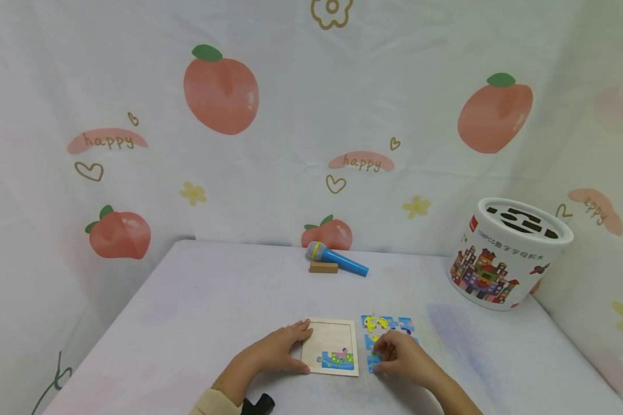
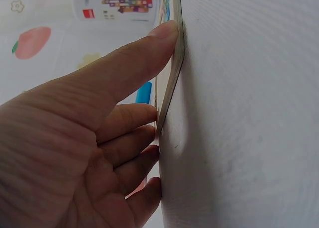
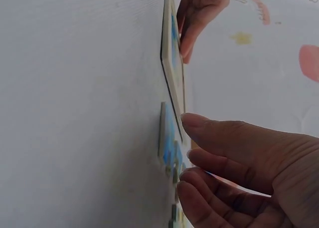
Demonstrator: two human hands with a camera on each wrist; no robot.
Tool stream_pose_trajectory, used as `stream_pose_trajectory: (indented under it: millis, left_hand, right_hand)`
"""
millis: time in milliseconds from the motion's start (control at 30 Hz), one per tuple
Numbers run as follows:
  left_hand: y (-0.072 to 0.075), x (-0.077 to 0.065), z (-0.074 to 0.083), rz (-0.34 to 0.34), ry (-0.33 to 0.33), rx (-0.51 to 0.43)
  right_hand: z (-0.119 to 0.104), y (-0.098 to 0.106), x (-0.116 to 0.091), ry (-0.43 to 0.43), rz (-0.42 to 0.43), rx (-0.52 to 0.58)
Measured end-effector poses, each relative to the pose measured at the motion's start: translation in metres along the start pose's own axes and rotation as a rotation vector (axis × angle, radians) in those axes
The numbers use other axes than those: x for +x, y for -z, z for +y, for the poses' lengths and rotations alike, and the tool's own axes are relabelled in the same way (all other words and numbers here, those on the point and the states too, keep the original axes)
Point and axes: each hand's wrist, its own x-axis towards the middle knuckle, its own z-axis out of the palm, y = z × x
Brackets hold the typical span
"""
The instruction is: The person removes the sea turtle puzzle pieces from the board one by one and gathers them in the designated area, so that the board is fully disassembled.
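Note:
A square wooden puzzle tray (image 1: 332, 334) lies on the table, with joined blue, green and pink puzzle pieces (image 1: 337, 361) in its lower part. My left hand (image 1: 277, 349) rests along the tray's left side, its thumb on the near corner and its fingertips at the edge farther up. Right of the tray lie several loose blue-and-yellow jigsaw pieces (image 1: 406, 324). Over them hovers my right hand (image 1: 405, 357), fingers loosely bent, above a near blue piece (image 1: 372, 364). In the right wrist view a gap separates thumb and fingers, and nothing shows between them.
Toward the back a blue toy microphone (image 1: 342, 262) lies by a small brown wooden block (image 1: 323, 268). A white printed bucket (image 1: 506, 253) stands at the back right. Near the left forearm is a black object (image 1: 259, 405). A fruit-patterned cloth (image 1: 291, 173) hangs behind the table.

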Motion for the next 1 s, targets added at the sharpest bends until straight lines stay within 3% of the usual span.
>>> stream_pose_trajectory:
  millis: [267, 533, 1000]
  left_hand:
    - [0.001, -0.001, 0.001, 0.000, 0.006, -0.013]
    - [0.002, -0.001, 0.001, -0.001, 0.018, -0.022]
    - [0.002, 0.000, 0.000, -0.010, 0.017, -0.033]
  right_hand:
    - [-0.014, -0.006, 0.017, 0.066, -0.012, -0.028]
    - [-0.027, -0.010, 0.035, 0.078, -0.048, -0.048]
    - [-0.041, -0.028, 0.059, -0.030, -0.169, 0.023]
